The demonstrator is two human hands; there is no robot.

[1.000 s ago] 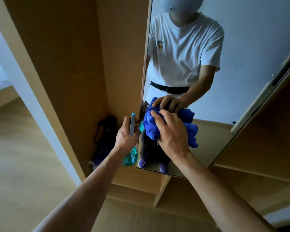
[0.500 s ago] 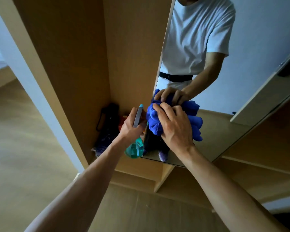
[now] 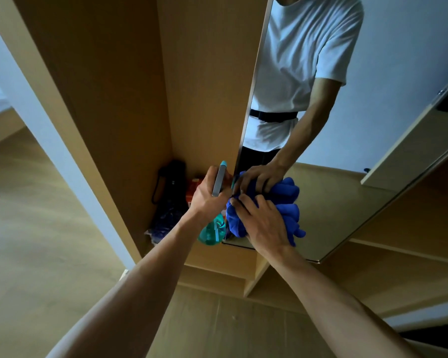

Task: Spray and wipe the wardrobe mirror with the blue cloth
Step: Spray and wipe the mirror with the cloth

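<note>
now wiping stage: right hand [image 3: 265, 224] presses bunched bright-blue cloth [image 3: 286, 205] against lower corner of tall frameless wardrobe mirror [image 3: 347, 177]. left hand [image 3: 208, 197], just beside, wrapped around teal translucent spray bottle [image 3: 212, 231]. upper glass likely still unwiped.

Bunched blue cloth [image 3: 287, 215] pressed against the mirror's [image 3: 347, 164] lower corner.
</note>
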